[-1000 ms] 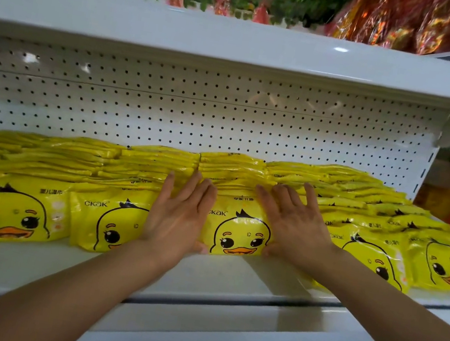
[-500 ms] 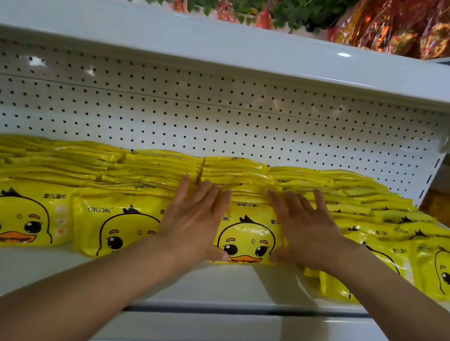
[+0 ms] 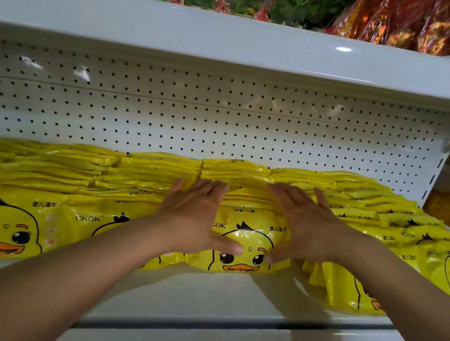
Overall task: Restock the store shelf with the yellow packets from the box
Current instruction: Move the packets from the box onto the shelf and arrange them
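Both hands, left [image 3: 192, 218] and right [image 3: 304, 231], lie flat with straight fingers on either side of a packet [image 3: 246, 248] row near the shelf [image 3: 226, 298] front edge, likely squaring it up.

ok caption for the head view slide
Both hands press flat on a stack of yellow packets on the shelf.

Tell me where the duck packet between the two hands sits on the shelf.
In the head view the duck packet fronts the middle row on the lower shelf, between the left hand and right hand, with other packet rows either side.
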